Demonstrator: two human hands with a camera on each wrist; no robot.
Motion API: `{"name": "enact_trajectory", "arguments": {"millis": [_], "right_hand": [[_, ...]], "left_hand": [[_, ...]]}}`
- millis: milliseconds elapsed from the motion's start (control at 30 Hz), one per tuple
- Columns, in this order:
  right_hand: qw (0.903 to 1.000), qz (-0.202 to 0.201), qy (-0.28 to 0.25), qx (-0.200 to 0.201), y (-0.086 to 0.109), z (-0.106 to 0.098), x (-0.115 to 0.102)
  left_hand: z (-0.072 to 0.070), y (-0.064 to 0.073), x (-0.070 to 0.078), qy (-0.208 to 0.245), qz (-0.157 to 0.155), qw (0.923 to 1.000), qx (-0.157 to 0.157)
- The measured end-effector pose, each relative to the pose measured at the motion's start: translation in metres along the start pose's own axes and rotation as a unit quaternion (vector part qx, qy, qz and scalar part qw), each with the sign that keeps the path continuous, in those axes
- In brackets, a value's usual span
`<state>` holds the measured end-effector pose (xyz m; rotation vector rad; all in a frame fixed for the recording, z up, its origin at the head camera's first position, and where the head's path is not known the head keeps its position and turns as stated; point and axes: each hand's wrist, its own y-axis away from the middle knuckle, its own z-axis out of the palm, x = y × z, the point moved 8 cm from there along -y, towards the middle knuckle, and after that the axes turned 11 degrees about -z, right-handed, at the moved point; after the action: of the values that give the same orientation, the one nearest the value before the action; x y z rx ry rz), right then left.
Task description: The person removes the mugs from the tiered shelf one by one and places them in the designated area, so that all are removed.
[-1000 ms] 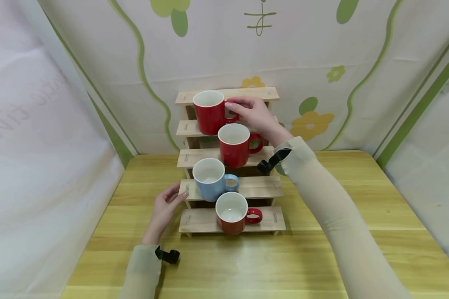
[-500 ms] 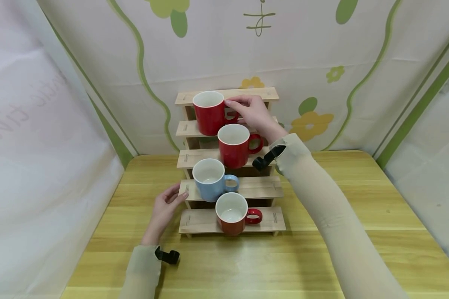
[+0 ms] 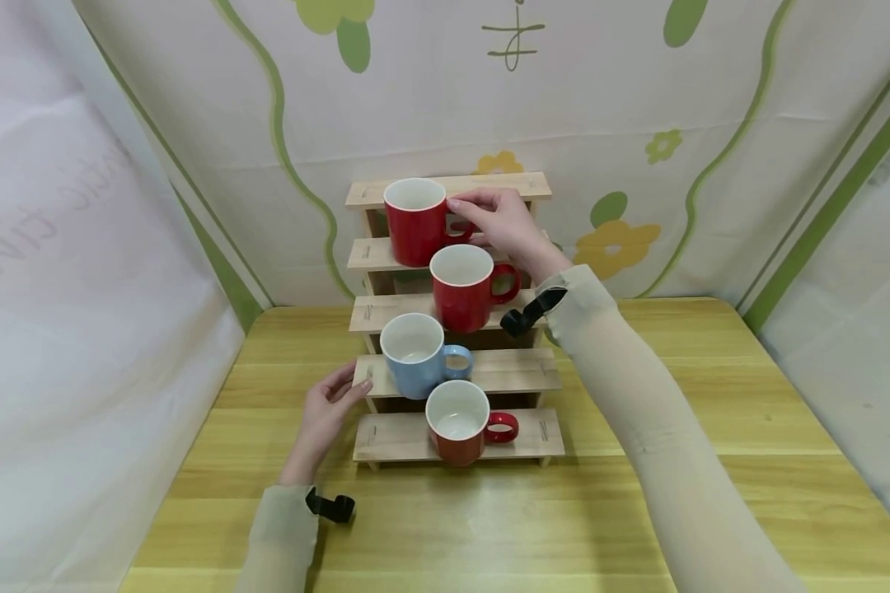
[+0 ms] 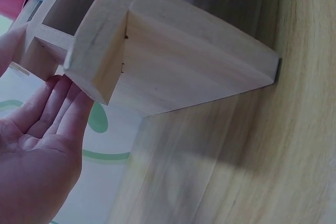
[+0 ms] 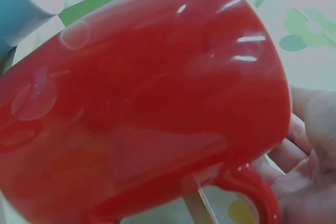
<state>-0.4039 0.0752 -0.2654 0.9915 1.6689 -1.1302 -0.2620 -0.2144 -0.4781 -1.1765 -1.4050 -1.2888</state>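
Observation:
A stepped wooden rack (image 3: 504, 371) bears two red mugs, a light blue mug (image 3: 415, 358) and a reddish-brown mug (image 3: 460, 424) with a red handle. My right hand (image 3: 508, 226) holds the handle of the upper red mug (image 3: 415, 226), which is on the second step from the top. The lower red mug (image 3: 463, 292) stands just in front of it; its body fills much of the right wrist view and hides part of the hand there. My left hand (image 3: 330, 412) grips the left end of the rack's second-lowest step, thumb on top and fingers (image 4: 65, 103) underneath.
The rack stands on a wood-grain table (image 3: 482, 527). Behind it hangs a pale cloth (image 3: 430, 99) with green vines and flowers, and more cloth closes off both sides. Each wrist wears a black strap with a small camera mount (image 3: 334, 506).
My right wrist has shifted slightly left while the fingers stay at the upper red mug's handle. The left hand and the mugs look the same.

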Motion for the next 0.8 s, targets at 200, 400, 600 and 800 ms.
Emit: {"name": "enact_trajectory", "arguments": {"millis": [200, 400, 600, 800], "right_hand": [[0.9997, -0.005, -0.025, 0.0, -0.0002, -0.0003, 0.0048], [0.9993, -0.01, -0.036, 0.004, 0.0005, 0.0001, 0.0071], [0.9994, -0.022, -0.027, 0.004, 0.0011, -0.002, 0.0067], [0.9991, -0.036, -0.014, 0.016, 0.0042, -0.007, 0.0051]], "left_hand": [[-0.0004, -0.001, 0.0, 0.0, -0.002, 1.0, -0.003], [0.0, -0.0007, -0.0001, -0.01, -0.002, 0.9999, -0.006], [0.002, -0.0028, -0.0003, -0.004, 0.003, 1.0, -0.008], [0.0047, -0.0038, 0.0013, -0.003, 0.004, 0.9999, -0.014]]}}
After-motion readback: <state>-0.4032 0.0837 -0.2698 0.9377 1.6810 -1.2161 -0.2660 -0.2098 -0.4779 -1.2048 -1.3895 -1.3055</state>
